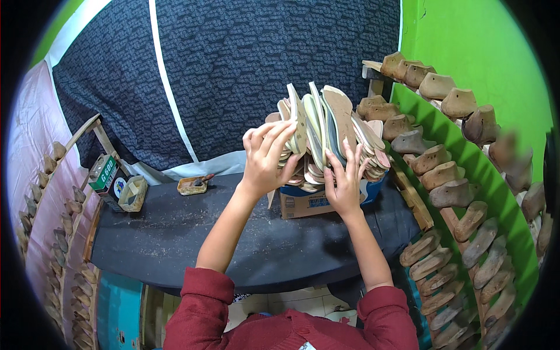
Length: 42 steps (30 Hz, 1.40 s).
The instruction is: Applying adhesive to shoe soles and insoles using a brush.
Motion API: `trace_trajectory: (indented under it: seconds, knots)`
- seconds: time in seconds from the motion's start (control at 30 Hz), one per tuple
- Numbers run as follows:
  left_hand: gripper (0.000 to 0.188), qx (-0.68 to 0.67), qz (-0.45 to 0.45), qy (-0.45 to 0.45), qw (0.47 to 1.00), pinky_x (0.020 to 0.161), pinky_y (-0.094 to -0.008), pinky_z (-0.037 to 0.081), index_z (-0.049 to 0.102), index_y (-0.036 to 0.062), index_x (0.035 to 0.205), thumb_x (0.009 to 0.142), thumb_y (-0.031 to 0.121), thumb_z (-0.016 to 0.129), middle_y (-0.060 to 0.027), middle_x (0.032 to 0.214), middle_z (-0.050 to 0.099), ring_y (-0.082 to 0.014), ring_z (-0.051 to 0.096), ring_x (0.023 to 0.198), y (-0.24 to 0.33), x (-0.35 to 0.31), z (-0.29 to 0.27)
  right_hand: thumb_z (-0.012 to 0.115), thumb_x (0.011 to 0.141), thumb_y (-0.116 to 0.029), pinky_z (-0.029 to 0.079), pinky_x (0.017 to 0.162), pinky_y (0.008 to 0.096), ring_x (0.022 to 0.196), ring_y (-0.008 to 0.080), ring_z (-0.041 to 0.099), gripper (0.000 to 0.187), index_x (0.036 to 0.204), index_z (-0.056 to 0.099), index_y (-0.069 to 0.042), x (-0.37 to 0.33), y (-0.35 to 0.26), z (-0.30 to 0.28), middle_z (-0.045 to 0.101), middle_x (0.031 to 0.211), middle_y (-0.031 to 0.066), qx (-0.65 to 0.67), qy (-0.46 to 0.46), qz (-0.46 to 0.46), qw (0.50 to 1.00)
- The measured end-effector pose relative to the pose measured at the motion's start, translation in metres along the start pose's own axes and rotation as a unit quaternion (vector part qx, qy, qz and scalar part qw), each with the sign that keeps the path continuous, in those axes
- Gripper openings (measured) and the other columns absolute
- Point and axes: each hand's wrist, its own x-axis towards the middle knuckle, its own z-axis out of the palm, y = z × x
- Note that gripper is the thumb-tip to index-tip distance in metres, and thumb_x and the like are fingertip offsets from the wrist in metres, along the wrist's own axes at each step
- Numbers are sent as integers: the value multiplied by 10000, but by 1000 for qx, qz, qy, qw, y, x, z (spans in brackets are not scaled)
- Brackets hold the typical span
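A thick bunch of shoe soles [339,111], tan and cream with some dark edges, stands on and in a cardboard box [303,206] at the far right of the table. My left hand [269,154] grips an upright shoe sole at the bunch's left side, fingers along it and thumb apart below. Against the front of the bunch lies my right hand [345,185], its fingers spread and touching the soles. The soles' lower ends are partly hidden by my hands.
Wooden shoe lasts [458,104] line sloping racks on the right, and more lasts [60,239] hang at the left. On the dark-covered table [175,251] sit a small tray [192,185], a green-and-white box [108,181] and a shallow container [133,194]. A dark patterned curtain [262,52] hangs behind.
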Motion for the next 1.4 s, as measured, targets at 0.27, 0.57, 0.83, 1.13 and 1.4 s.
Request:
trace_trajectory:
  seconds: [0.27, 0.57, 0.83, 1.13, 1.4]
  knots:
    - [459, 34, 29, 57, 997, 799, -353, 286, 515, 35, 1030, 595, 152, 602, -57, 1062, 512, -207, 455, 941, 10, -22, -32, 435, 799, -66, 390, 726, 257, 789, 159, 500, 253, 1039, 458, 10, 6, -52, -22, 516, 873, 97, 411, 78, 113, 901]
    - [335, 126, 47, -15, 991, 816, -373, 273, 540, 89, 992, 672, 182, 576, 3, 1056, 521, -150, 461, 943, 8, -102, -86, 474, 831, -302, 427, 659, 233, 766, 127, 535, 608, 1245, 116, -38, 26, -96, 25, 526, 898, 116, 692, -205, 265, 640]
    - [377, 201, 38, -99, 974, 848, -364, 263, 519, 120, 1002, 670, 261, 628, 15, 1066, 517, -145, 428, 987, -18, -170, -121, 670, 686, -140, 454, 623, 230, 714, 112, 518, 856, 1264, 45, -44, 7, -151, 97, 495, 826, 92, 599, -251, 229, 725]
    - [607, -110, -430, 95, 891, 915, -357, 248, 241, 23, 1249, 755, 240, 520, -138, 1198, 379, -248, 340, 1119, -97, -249, -181, 678, 656, -170, 425, 706, 294, 780, 158, 511, 854, 1278, 101, -71, -4, -197, 161, 489, 913, 98, 485, -255, 40, 835]
    - [418, -141, -567, 108, 805, 828, -242, 346, 280, 12, 1239, 851, 99, 409, -74, 988, 516, -118, 465, 926, -151, -351, -252, 668, 591, -199, 272, 702, 323, 864, 226, 512, 808, 1263, 222, -148, -41, -224, 213, 547, 918, 106, 304, -428, -161, 836]
